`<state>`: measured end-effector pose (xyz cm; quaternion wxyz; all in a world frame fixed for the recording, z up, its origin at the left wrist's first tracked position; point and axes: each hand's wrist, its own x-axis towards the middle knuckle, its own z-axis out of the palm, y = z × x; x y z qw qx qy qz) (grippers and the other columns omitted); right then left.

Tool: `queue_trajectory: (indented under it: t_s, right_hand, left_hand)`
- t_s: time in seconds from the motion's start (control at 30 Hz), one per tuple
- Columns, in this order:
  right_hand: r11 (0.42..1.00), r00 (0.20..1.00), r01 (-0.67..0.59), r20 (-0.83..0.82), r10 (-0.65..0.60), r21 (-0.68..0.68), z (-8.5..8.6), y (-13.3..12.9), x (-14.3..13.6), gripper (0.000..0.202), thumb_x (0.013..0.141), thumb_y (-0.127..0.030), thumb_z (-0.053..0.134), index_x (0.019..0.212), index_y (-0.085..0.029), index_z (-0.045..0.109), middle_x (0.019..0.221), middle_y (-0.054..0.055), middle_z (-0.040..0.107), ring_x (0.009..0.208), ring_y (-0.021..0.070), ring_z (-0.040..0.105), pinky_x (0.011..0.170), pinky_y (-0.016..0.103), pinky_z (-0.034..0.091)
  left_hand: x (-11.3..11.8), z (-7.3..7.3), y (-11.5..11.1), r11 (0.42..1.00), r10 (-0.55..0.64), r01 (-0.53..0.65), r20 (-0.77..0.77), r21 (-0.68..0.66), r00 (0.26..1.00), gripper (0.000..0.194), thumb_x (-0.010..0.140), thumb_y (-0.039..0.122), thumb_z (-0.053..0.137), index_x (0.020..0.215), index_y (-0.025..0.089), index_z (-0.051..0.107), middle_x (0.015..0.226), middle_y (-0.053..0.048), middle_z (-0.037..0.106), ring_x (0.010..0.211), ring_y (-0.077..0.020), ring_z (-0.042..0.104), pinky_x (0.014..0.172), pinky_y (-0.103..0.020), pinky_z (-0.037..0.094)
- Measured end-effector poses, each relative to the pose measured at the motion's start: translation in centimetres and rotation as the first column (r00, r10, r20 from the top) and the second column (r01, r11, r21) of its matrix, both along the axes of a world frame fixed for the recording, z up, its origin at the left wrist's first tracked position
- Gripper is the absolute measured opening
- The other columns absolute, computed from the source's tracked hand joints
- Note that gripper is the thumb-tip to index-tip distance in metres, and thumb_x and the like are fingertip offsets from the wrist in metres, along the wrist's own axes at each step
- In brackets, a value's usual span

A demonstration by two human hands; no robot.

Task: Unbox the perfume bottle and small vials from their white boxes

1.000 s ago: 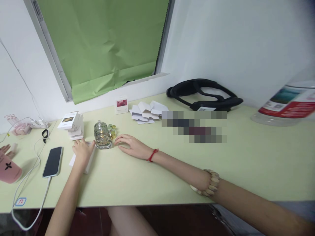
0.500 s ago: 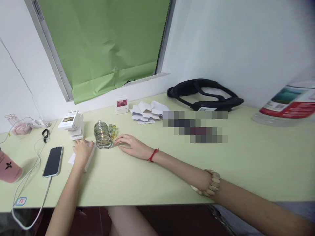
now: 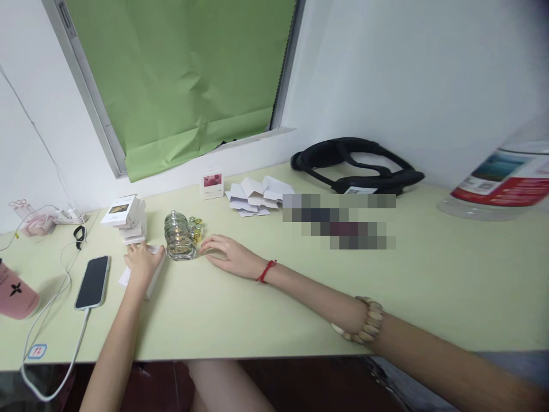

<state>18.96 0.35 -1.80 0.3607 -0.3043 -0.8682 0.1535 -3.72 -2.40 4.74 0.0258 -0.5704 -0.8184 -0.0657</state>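
Note:
My left hand (image 3: 143, 263) lies over a flat white box (image 3: 156, 273), its fingers spread across the far end and the thumb apart at the right edge. The hand covers much of the box. Beyond it stands a stack of white boxes (image 3: 134, 226), the top one bearing a dark picture. To the right is a row of clear round glass bottles (image 3: 180, 243), one behind another. Small vials (image 3: 197, 229) with yellow-green contents stand beside them. My right hand (image 3: 231, 256) rests on the table just right of the bottles, fingers loosely stretched and holding nothing.
A phone (image 3: 92, 282) on a white cable (image 3: 79, 343) and a pink cup (image 3: 16, 292) are at left. Farther back are a white box with a red picture (image 3: 213, 186), folded white papers (image 3: 259, 196) and a black headset-like frame (image 3: 358, 165). A large bottle (image 3: 501, 183) stands right.
My left hand's fingers have spread slightly on the white box, with the thumb standing a little farther out. My right hand and the glass bottles have stayed put.

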Motion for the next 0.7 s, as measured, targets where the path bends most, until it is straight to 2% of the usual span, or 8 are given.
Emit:
queue_trajectory:
  t_s: [0.23, 0.7]
  right_hand:
    - [1.0, 1.0, -0.003, 0.006, 0.003, 0.008, -0.17, 0.13, 0.02, 0.017, 0.084, -0.018, 0.051, 0.095, -0.021, 0.063, 0.102, 0.007, 0.062, 0.099, 0.0205, 0.057, 0.091, 0.041, 0.045]
    - [1.0, 1.0, 0.0, 0.013, 0.0, 0.007, 0.01, -0.01, 0.11, 0.016, 0.084, -0.017, 0.051, 0.094, -0.021, 0.064, 0.102, 0.007, 0.063, 0.1, 0.0201, 0.057, 0.091, 0.04, 0.045]
  left_hand:
    - [0.23, -0.03, -0.11, 1.0, 0.025, -0.025, -0.039, 0.005, 0.999, 0.063, 0.081, 0.057, 0.041, 0.121, 0.011, 0.057, 0.122, -0.02, 0.055, 0.119, -0.0323, 0.045, 0.095, -0.041, 0.032]
    - [0.42, -0.7, -0.16, 0.998, 0.054, -0.051, -0.116, 0.029, 0.992, 0.072, 0.078, 0.062, 0.04, 0.114, 0.001, 0.057, 0.116, -0.024, 0.058, 0.113, -0.0333, 0.049, 0.091, -0.038, 0.033]
